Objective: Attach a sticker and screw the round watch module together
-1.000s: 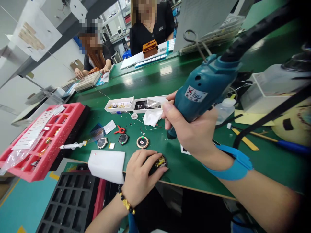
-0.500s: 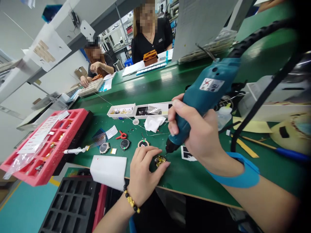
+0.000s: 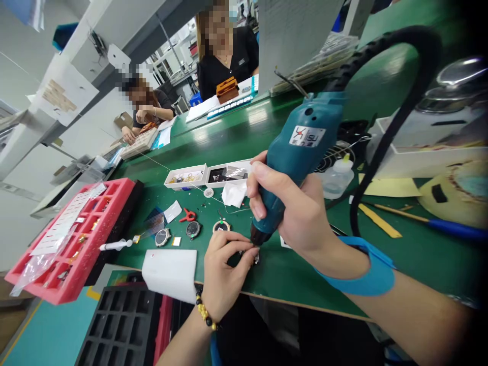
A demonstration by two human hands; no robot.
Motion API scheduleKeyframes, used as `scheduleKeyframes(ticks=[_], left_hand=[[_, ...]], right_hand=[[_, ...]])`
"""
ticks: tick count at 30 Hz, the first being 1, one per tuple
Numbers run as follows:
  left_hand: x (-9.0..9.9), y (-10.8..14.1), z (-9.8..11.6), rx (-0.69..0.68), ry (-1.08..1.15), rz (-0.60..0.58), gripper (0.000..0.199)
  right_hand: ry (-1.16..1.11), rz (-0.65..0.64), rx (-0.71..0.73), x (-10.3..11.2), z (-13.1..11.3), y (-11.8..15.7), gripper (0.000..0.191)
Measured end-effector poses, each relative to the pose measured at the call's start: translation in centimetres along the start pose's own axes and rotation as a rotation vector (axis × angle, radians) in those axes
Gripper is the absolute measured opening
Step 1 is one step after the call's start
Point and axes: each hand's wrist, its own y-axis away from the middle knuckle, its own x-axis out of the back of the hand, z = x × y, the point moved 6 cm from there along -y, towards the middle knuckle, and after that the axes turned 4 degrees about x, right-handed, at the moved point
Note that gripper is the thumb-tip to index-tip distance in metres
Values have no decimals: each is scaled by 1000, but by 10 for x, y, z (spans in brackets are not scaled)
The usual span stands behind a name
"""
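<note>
My right hand [image 3: 293, 213] grips a teal electric screwdriver [image 3: 301, 147], whose black bit end [image 3: 256, 236] points down just above my left fingertips. My left hand [image 3: 224, 269] presses on a small round watch body [image 3: 256, 259], which its fingers mostly hide. Nearby on the green mat [image 3: 274, 269] lie a round watch case [image 3: 162, 237], a dark-faced watch module [image 3: 193, 229] and a gold-ringed round part [image 3: 221, 227]. A white foam block [image 3: 170, 274] sits just left of my left hand. A blue wrist strap [image 3: 362, 274] circles my right wrist.
A pink foam parts tray [image 3: 76, 239] lies at the left. Two white parts boxes [image 3: 206, 175] stand beyond my hands. A black cable [image 3: 396, 122] runs from the screwdriver upward. A co-worker [image 3: 224, 61] and another person [image 3: 147, 109] sit across the bench.
The screwdriver tip has come down to the watch body at my left fingertips. My left fingers have closed over the watch, hiding it. The view has tilted slightly.
</note>
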Motion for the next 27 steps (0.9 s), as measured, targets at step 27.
scheduleKeyframes(ticks=[27], left_hand=[[3,3,-3,-29,-73,59,4]], right_hand=[[17,-61,-6,-6,-3,3,21]])
